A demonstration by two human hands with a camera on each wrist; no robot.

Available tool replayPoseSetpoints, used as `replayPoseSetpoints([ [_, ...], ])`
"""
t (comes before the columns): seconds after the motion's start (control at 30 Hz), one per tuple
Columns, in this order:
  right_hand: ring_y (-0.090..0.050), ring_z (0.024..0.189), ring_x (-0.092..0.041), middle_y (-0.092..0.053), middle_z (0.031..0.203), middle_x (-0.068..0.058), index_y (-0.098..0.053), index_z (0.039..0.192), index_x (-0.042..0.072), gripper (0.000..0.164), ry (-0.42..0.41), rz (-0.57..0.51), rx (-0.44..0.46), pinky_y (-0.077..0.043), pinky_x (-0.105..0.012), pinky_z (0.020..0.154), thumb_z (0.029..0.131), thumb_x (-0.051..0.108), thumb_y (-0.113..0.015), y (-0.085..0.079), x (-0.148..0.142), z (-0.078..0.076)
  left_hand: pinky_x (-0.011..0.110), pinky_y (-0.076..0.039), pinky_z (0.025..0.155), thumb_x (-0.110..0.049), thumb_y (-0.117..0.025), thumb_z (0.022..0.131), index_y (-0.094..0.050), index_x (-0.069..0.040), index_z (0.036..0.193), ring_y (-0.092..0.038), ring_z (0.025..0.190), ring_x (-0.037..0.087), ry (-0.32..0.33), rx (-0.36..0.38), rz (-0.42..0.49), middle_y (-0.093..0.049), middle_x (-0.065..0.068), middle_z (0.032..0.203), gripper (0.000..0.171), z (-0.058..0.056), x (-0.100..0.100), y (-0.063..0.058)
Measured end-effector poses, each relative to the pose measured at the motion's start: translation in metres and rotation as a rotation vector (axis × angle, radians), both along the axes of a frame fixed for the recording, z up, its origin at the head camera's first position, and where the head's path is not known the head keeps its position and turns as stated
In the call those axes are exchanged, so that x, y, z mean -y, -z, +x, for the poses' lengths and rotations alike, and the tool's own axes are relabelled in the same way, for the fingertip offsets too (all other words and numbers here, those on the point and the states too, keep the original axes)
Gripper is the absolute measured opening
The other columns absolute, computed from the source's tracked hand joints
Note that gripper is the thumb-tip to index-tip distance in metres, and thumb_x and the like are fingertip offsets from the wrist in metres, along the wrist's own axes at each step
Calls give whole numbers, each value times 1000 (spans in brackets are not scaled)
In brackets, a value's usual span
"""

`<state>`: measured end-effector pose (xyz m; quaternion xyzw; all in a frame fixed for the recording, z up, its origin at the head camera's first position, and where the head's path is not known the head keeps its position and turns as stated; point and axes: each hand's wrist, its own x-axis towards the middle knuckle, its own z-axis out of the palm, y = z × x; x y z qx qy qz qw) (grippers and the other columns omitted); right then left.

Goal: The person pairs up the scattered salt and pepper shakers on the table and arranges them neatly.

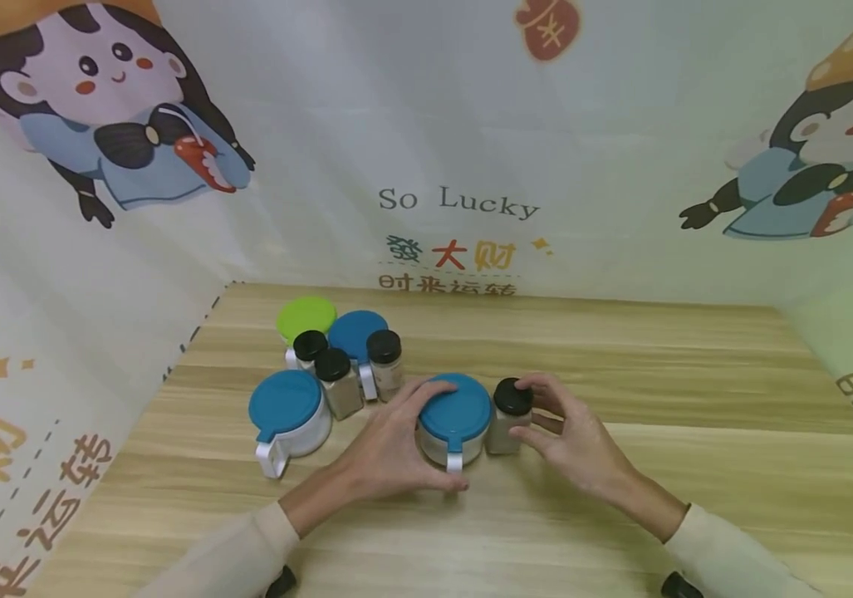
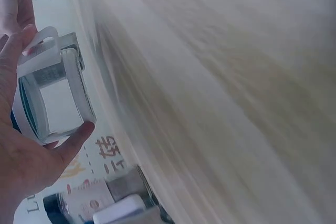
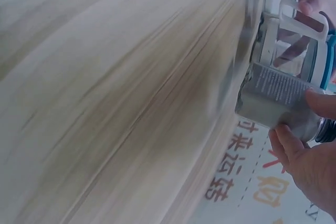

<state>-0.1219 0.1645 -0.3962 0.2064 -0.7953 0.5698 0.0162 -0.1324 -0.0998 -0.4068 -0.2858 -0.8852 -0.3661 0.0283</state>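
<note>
Near the middle of the table, my left hand (image 1: 389, 444) grips a round clear seasoning jar (image 1: 456, 409) with a blue lid and white handle. Its fingers reach around the far side, and the thumb is near the handle. Right beside it stands a square spice bottle (image 1: 504, 430) with a black cap, held between the thumb and fingers of my right hand (image 1: 579, 440). The right wrist view shows printed text on this spice bottle (image 3: 281, 95), which is close against the jar. In the left wrist view, the jar (image 2: 63, 95) looks see-through, with fingers at its base.
Left of my hands stand another blue-lidded jar (image 1: 286, 403), a green-lidded jar (image 1: 306, 317) and a third blue-lidded one (image 1: 359, 334). Among them are black-capped bottles (image 1: 338, 386), (image 1: 385, 365). A printed cloth (image 1: 620, 166) hangs behind the wooden table (image 1: 695, 374).
</note>
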Motion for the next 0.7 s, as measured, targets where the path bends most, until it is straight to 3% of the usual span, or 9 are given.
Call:
replayPoseSetpoints([
  [0.37,-55,123,-45,-53,135,-28,-48,133,-4,53,35,60,-58,-52,-33,95,87,-15,-71,-8,-39,-9,44,-48,102,-45,-96,66,-44,-20,150,-52,129,25,60,19,21,-43,5,148,103,-25,-44,-3],
  [0.53,-54,122,-46,-51,135,-30,-44,134,-6,54,18,34,-73,-52,-27,93,88,-19,-68,-7,-52,-17,42,-48,102,-44,-97,64,-44,-20,150,-51,129,21,61,17,16,-44,4,147,104,-37,-61,-3],
  [0.6,-55,122,-42,-50,135,-31,-42,134,-6,54,25,20,-71,-52,-25,92,88,-20,-66,-5,-58,-20,40,-47,103,-43,-97,64,-44,-20,150,-50,130,20,69,16,14,-44,4,147,104,-43,-68,-3],
  [0.7,-58,120,-23,-49,134,-32,-40,134,-8,53,49,20,-75,-51,-22,92,88,-21,-65,-2,-65,-24,37,-45,105,-42,-97,64,-43,-20,151,-49,131,19,83,23,9,-44,4,148,104,-52,-79,-1],
])
